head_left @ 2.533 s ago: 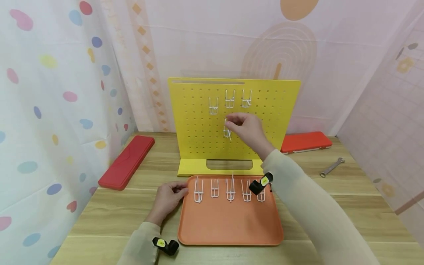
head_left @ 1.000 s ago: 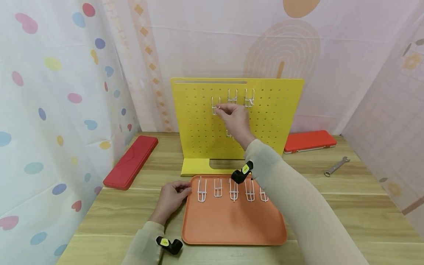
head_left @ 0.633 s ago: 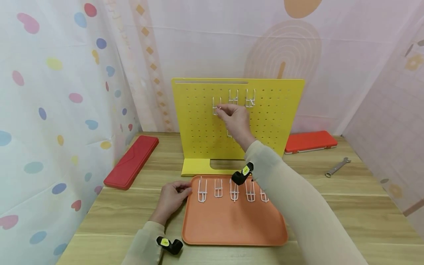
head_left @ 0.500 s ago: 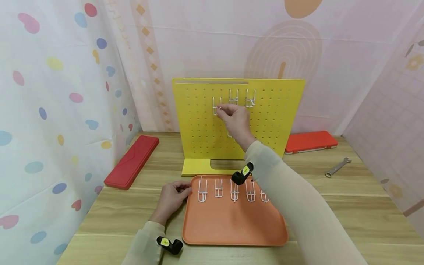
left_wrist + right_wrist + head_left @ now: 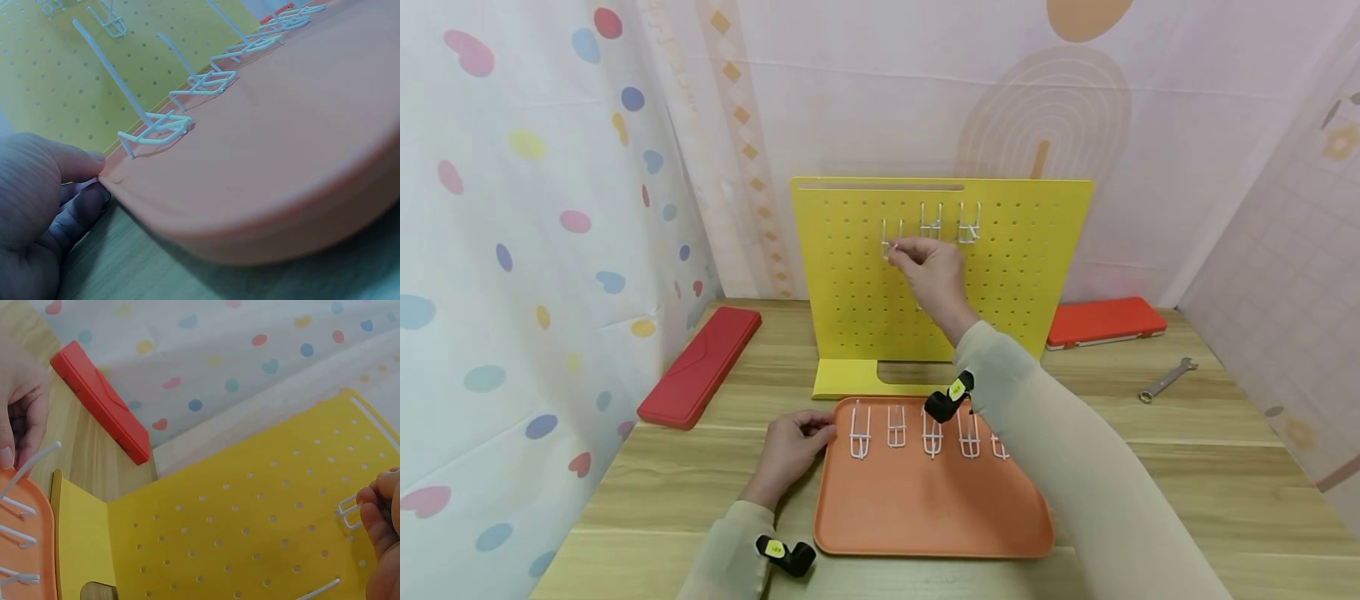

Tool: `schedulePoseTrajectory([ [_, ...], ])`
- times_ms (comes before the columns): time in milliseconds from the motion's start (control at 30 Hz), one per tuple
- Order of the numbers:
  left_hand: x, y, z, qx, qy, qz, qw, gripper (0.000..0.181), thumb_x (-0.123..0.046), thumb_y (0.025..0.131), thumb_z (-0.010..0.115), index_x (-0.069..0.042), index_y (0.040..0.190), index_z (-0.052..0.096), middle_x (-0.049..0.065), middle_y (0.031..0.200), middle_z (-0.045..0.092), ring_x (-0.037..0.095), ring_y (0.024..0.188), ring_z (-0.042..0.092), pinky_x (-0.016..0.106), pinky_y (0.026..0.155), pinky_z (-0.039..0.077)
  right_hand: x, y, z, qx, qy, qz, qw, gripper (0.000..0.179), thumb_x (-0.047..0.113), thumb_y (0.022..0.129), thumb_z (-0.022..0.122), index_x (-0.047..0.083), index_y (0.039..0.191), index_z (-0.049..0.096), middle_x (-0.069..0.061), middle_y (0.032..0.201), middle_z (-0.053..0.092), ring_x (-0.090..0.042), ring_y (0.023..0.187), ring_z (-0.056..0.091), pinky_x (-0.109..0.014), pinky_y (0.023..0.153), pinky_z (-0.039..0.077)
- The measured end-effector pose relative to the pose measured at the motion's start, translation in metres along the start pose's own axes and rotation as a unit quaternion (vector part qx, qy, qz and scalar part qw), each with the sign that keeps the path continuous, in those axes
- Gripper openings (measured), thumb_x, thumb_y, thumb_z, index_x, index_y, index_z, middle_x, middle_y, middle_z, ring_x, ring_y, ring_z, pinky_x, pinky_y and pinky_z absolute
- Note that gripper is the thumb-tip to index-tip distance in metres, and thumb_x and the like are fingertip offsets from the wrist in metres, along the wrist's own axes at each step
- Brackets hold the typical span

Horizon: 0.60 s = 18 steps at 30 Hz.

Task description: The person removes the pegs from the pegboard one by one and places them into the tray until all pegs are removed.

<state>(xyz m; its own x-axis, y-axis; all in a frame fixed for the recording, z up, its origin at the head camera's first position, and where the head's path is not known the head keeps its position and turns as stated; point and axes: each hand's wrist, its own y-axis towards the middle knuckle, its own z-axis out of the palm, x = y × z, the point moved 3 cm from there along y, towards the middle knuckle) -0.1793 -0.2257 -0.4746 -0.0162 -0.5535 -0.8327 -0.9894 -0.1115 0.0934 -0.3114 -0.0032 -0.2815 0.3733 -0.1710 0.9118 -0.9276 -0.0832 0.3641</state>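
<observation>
My right hand point(image 5: 938, 279) pinches the leftmost upper white wire pegboard hook point(image 5: 884, 232), which hangs on the yellow pegboard point(image 5: 850, 300). The fingers cover its lower part; its wire frame point(image 5: 345, 514) shows beside them in the right wrist view. Two more hooks hang to its right, including one point(image 5: 969, 225) at the far end. A lower hook is almost wholly behind the hand. My left hand point(image 5: 790, 450) grips the left rim of the orange tray point(image 5: 932, 521), thumb on top and fingers below in the left wrist view. Several white hooks point(image 5: 156, 128) lie in a row along the tray's far side.
A dark red case point(image 5: 700, 367) lies on the wooden table to the left. Behind the board's right edge is a brighter red case point(image 5: 1105, 322), and a wrench point(image 5: 1168, 381) lies in front of it. The pegboard's foot point(image 5: 845, 379) stands just beyond the tray.
From the lower hook my right hand has moved up and left to the upper left hook, letting the lower one go. Over the last second it hardly moves. The left hand stays on the tray.
</observation>
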Motion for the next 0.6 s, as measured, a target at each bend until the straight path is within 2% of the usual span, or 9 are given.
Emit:
schedulePoseTrajectory([
  [167, 0.0, 0.0, 0.0, -0.002, 0.002, 0.002, 1.0, 0.013, -0.01, 0.083, 0.075, -0.009, 0.096, 0.075, -0.001, 0.081, 0.069, 0.012, 0.075, 0.061, 0.024, 0.066, 0.049, 0.004, -0.006, -0.003, 0.008, 0.015, -0.008, 0.9998, 0.018, 0.018, 0.089, 0.07, 0.013, 0.105, 0.075, 0.004, 0.093, 0.073, -0.027, 0.088, 0.068, -0.022, 0.049, 0.038],
  [300, -0.002, 0.0, 0.0, -0.003, 0.0, 0.004, 1.0, 0.013, -0.01, 0.083, 0.075, -0.009, 0.096, 0.076, -0.001, 0.081, 0.069, 0.012, 0.075, 0.061, 0.024, 0.066, 0.049, 0.007, -0.015, -0.011, 0.011, 0.011, -0.016, 0.9998, 0.02, 0.021, 0.09, 0.07, 0.013, 0.107, 0.075, 0.004, 0.094, 0.072, -0.027, 0.075, 0.062, -0.022, 0.046, 0.035],
  [367, -0.003, 0.0, 0.0, -0.004, -0.001, 0.005, 1.0, 0.013, -0.01, 0.083, 0.075, -0.009, 0.096, 0.076, -0.001, 0.081, 0.069, 0.012, 0.075, 0.061, 0.024, 0.066, 0.049, 0.009, -0.02, -0.017, 0.009, 0.008, -0.021, 0.9997, 0.021, 0.023, 0.089, 0.07, 0.014, 0.107, 0.075, 0.004, 0.094, 0.072, -0.023, 0.07, 0.059, -0.022, 0.047, 0.035],
  [467, -0.004, 0.0, 0.0, -0.005, 0.001, 0.007, 1.0, 0.013, -0.01, 0.083, 0.075, -0.009, 0.095, 0.076, -0.001, 0.081, 0.069, 0.012, 0.074, 0.06, 0.024, 0.066, 0.049, 0.01, -0.031, -0.026, 0.006, -0.003, -0.045, 0.999, 0.021, 0.025, 0.089, 0.07, 0.013, 0.106, 0.076, 0.004, 0.096, 0.073, -0.017, 0.071, 0.059, -0.022, 0.05, 0.04],
  [600, -0.005, 0.002, 0.001, -0.007, 0.005, 0.013, 0.9999, 0.012, -0.01, 0.082, 0.076, -0.009, 0.094, 0.076, -0.001, 0.079, 0.069, 0.011, 0.073, 0.061, 0.024, 0.065, 0.049, 0.01, -0.051, -0.04, -0.002, -0.027, -0.1, 0.9946, 0.018, 0.023, 0.088, 0.071, 0.014, 0.102, 0.077, 0.002, 0.098, 0.071, -0.014, 0.077, 0.062, -0.024, 0.058, 0.048],
])
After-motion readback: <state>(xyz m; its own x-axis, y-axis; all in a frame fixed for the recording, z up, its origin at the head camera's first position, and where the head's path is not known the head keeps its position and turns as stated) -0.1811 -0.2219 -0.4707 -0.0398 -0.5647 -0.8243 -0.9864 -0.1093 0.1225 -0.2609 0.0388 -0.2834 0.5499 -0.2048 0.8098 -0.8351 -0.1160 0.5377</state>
